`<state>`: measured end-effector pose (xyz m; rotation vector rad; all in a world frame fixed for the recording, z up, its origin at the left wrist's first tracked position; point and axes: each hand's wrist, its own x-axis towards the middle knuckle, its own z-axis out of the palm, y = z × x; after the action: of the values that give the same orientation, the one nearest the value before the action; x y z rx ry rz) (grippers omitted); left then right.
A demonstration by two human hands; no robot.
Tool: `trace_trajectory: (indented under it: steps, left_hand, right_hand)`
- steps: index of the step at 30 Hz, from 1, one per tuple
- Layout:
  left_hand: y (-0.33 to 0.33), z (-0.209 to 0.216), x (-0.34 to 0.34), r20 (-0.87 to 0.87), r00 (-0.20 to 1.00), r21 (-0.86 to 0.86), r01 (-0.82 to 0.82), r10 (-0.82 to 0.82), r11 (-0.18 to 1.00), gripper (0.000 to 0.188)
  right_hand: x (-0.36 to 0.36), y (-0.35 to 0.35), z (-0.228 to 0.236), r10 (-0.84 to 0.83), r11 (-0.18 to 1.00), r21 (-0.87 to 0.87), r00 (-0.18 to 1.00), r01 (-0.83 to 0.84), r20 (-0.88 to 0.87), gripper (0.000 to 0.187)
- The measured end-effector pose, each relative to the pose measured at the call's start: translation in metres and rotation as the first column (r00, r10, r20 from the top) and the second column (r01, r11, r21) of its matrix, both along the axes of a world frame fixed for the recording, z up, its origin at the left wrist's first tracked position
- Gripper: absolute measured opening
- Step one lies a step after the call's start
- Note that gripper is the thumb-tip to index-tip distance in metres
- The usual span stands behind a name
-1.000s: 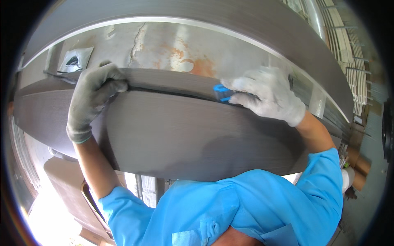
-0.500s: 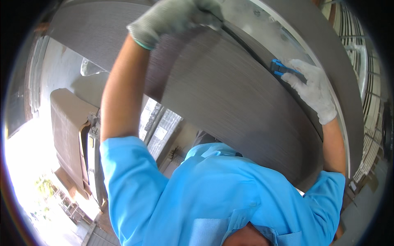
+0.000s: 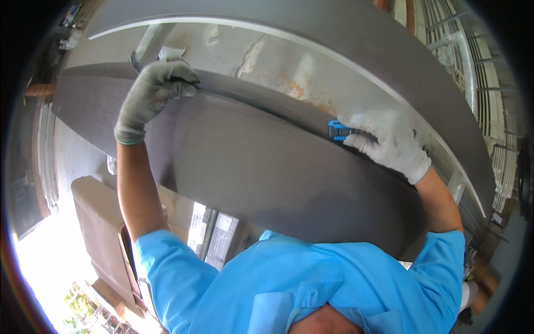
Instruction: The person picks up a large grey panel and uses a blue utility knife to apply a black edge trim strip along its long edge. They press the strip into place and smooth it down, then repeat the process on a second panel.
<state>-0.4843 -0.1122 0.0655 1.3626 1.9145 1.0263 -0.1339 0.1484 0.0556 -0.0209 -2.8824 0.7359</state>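
A large dark grey-brown panel with a brushed-looking face lies in front of my body, with a dark strip along its far edge. My left hand, in a light knitted glove, pinches this strip near its left part. My right hand, in a white glove, is closed round a blue-and-black utility knife. The knife's blue end rests at or just above the strip; whether a blade is out is hidden.
Beyond the strip, a second curved dark panel with a pale edge arches across the top and right. Stained grey concrete shows between. A brown box-like piece stands at left, plastic-wrapped lengths nearby. Stacked pale strips line the right.
My left hand has come down and left along the strip. The knife in my right hand has moved left and slightly nearer. The view has shifted, showing more concrete beyond the panel.
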Motion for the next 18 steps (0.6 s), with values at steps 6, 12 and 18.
trace_trajectory:
  steps: [6, 12, 18]
  left_hand:
    - [0.003, -0.02, -0.011, -0.025, 0.999, -0.043, -0.049, 0.048, 0.998, 0.01]
    - [0.008, -0.021, -0.016, -0.1, 0.995, -0.017, 0.028, -0.029, 0.999, 0.016]
    - [0.009, -0.017, -0.01, -0.033, 0.999, -0.083, -0.033, 0.031, 0.996, 0.02]
  right_hand:
    - [-0.002, -0.001, 0.002, 0.012, 1.0, 0.023, 0.999, -0.013, 0.041, 0.037]
    - [-0.034, -0.016, 0.0, 0.033, 0.998, 0.056, 0.999, -0.034, 0.02, 0.032]
    - [-0.106, -0.044, -0.008, 0.072, 0.989, 0.139, 0.994, -0.06, -0.082, 0.026]
